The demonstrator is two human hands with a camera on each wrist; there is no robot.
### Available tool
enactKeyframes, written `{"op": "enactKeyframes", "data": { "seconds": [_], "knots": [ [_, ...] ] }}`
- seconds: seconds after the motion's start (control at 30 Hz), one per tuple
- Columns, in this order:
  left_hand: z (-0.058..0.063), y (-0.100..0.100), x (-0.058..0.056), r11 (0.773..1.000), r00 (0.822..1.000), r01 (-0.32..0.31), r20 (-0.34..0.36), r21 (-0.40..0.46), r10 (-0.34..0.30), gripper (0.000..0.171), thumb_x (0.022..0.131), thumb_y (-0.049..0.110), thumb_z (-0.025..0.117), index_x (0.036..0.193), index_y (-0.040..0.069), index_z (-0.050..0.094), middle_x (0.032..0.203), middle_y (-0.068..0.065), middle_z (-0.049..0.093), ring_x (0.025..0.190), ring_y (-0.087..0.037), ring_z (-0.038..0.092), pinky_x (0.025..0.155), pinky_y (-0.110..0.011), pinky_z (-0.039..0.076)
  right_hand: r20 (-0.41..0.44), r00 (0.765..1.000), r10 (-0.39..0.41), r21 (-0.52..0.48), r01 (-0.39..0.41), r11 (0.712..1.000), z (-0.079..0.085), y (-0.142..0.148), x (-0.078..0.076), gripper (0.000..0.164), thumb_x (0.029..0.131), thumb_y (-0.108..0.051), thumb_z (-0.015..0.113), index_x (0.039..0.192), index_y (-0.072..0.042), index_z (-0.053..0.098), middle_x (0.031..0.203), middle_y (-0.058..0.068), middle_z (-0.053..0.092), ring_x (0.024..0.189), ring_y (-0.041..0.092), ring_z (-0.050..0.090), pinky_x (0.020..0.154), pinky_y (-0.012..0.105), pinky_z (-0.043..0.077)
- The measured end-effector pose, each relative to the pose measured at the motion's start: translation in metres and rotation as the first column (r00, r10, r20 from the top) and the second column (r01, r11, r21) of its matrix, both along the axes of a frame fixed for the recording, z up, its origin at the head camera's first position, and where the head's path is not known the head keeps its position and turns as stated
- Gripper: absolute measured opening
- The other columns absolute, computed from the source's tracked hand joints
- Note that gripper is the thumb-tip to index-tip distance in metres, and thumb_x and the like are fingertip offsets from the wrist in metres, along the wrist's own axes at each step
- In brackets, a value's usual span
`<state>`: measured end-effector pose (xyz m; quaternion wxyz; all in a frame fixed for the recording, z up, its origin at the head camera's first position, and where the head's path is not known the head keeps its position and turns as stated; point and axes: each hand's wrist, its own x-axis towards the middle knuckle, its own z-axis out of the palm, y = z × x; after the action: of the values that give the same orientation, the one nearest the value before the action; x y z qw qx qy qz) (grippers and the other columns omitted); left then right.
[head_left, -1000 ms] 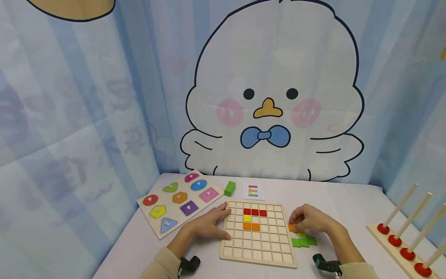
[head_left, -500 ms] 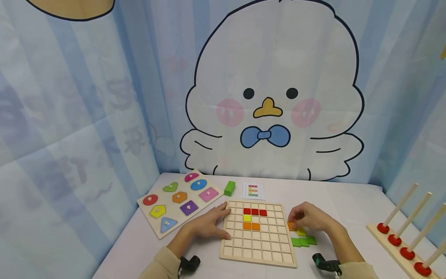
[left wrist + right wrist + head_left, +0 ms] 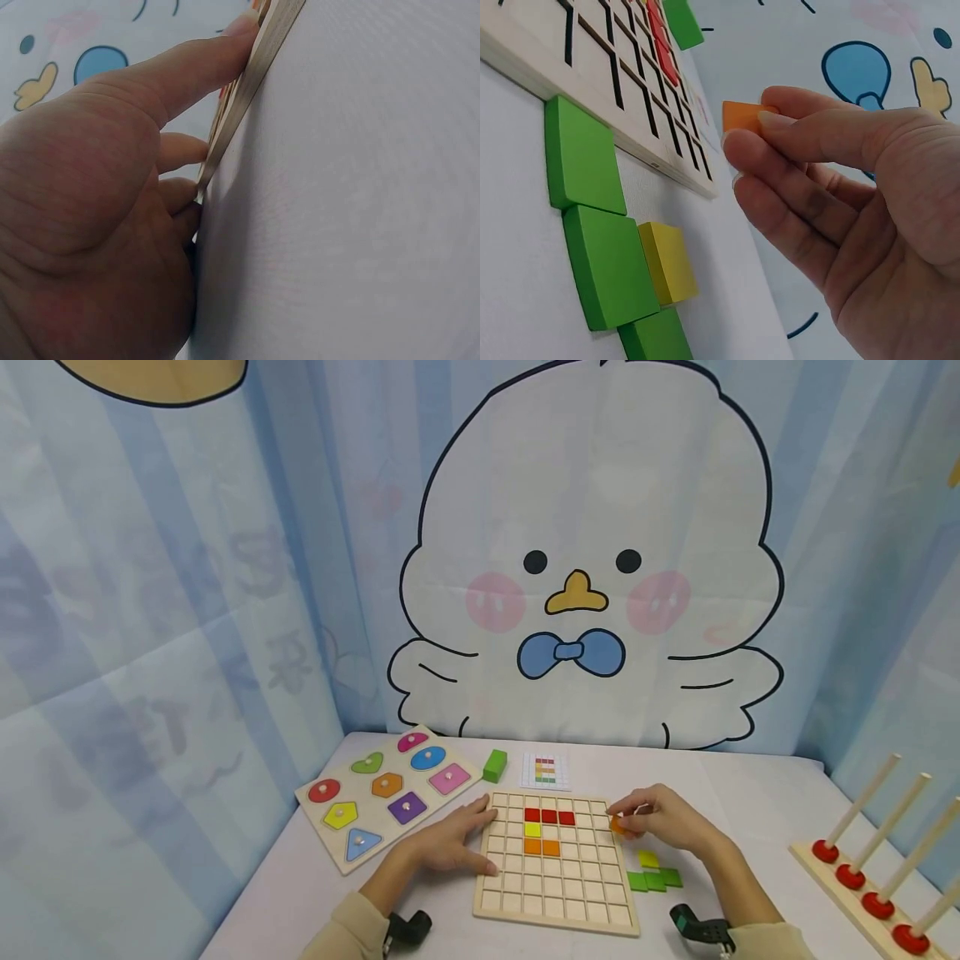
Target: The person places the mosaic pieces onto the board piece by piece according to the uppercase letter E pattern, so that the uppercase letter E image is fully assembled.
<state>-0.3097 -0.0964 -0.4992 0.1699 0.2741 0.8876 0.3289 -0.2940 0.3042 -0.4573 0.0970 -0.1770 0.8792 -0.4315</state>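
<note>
My right hand (image 3: 663, 817) pinches an orange square tile (image 3: 741, 117) between thumb and fingers, held up beside the right edge of a wooden grid board (image 3: 555, 893). On the board's left edge rests my left hand (image 3: 450, 842), its thumb and fingertips touching the rim, as the left wrist view also shows. Three red tiles (image 3: 549, 817) lie in a row on the grid. Below them sit a yellow tile (image 3: 532, 830) and two orange tiles (image 3: 542, 847). Right of the board, a loose yellow tile (image 3: 667, 262) lies against green tiles (image 3: 611, 266).
Behind the board lie a pattern card (image 3: 546, 771) with coloured squares and a green block (image 3: 494, 766). A knobbed shape puzzle (image 3: 352, 810) is at the left. At the right stands a wooden base with upright pegs (image 3: 862, 802) and red rings.
My right hand has picked up the orange tile from beside the board and raised it, moving away and slightly left. The loose yellow tile is now uncovered. My left hand has stayed put.
</note>
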Motion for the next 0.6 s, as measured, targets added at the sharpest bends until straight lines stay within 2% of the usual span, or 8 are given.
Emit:
{"op": "enactKeyframes", "data": {
  "seconds": [0.1,0.27,0.4,0.6],
  "knots": [
    [0.0,0.0,0.0,1.0,1.0,0.001,0.007,0.002,-0.001,0.095,0.085,0.051,0.082,0.163,0.021,0.037,0.177,-0.002,0.011,0.164,-0.028,0.01,0.131,-0.055,0.014,-0.001,1.0,-0.008,-0.055,0.008,0.998,0.0,-0.003,0.0,0.027,0.099,-0.013,0.069,0.121,0.002,0.075,0.11,0.014,0.076,0.08,0.02,0.072,0.075,0.027,0.062],
    [0.001,0.0,0.001,1.0,1.0,0.0,0.011,-0.003,0.0,0.095,0.085,0.051,0.082,0.163,0.021,0.037,0.177,-0.002,0.012,0.164,-0.028,0.011,0.131,-0.055,0.014,0.012,1.0,-0.024,-0.111,0.025,0.993,0.0,-0.009,-0.001,0.032,0.099,-0.015,0.071,0.124,0.005,0.072,0.111,0.016,0.076,0.082,0.022,0.074,0.076,0.028,0.064],
    [0.001,0.0,0.001,1.0,1.0,-0.005,0.012,-0.006,0.005,0.094,0.085,0.051,0.082,0.163,0.022,0.038,0.177,-0.001,0.012,0.163,-0.028,0.011,0.131,-0.056,0.014,0.011,1.0,-0.023,-0.126,0.024,0.992,0.0,-0.017,-0.001,0.035,0.097,-0.016,0.073,0.125,0.005,0.071,0.108,0.016,0.074,0.083,0.023,0.073,0.076,0.028,0.064],
    [0.001,0.001,0.002,1.0,1.0,-0.01,0.003,-0.013,0.01,0.094,0.085,0.051,0.082,0.163,0.022,0.038,0.177,-0.001,0.013,0.163,-0.028,0.011,0.131,-0.056,0.015,0.018,1.0,0.023,-0.122,-0.02,0.992,-0.001,-0.03,-0.002,0.038,0.094,-0.016,0.077,0.125,0.005,0.07,0.104,0.013,0.069,0.082,0.023,0.072,0.078,0.025,0.063]
  ]
}}
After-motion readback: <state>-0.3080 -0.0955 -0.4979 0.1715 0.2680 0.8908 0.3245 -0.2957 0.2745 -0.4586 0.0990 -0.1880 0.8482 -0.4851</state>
